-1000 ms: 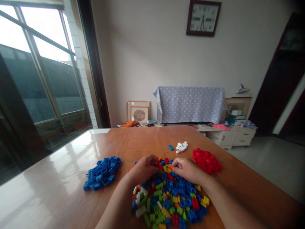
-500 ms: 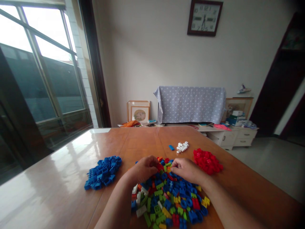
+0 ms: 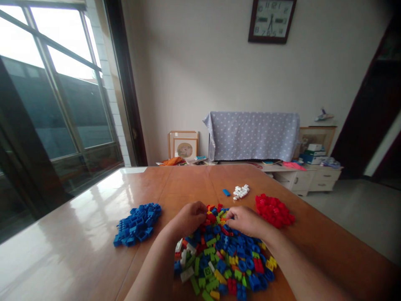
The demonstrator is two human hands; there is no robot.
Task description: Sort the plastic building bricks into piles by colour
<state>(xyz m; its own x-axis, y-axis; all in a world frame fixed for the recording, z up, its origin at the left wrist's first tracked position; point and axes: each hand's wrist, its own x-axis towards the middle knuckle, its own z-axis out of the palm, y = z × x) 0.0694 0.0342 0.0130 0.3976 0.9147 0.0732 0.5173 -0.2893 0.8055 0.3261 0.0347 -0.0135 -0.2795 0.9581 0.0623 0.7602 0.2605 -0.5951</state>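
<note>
A mixed pile of toy building bricks (image 3: 232,251) in blue, green, red, yellow and white lies in front of me on the wooden table. My left hand (image 3: 191,218) is at the pile's far left edge, its fingers curled together beside some red bricks (image 3: 211,218). Whatever it may hold is hidden. Across from it, my right hand (image 3: 243,220) reaches into the far right part of the pile. Its thumb and fingers are pinched near green and orange bricks, and I cannot make out anything between them.
Blue bricks (image 3: 138,225) form a heap on the left, red bricks (image 3: 274,210) one on the right. Farther back are a small white cluster (image 3: 241,192) and a lone blue brick (image 3: 226,192). Beyond the table (image 3: 175,184) stands a low cabinet (image 3: 322,182) with a cloth-covered object (image 3: 253,136).
My left hand has drawn slightly left and away from the red bricks, leaving more of them in view. My right hand has stayed nearly in place. The whole view has shifted a little.
</note>
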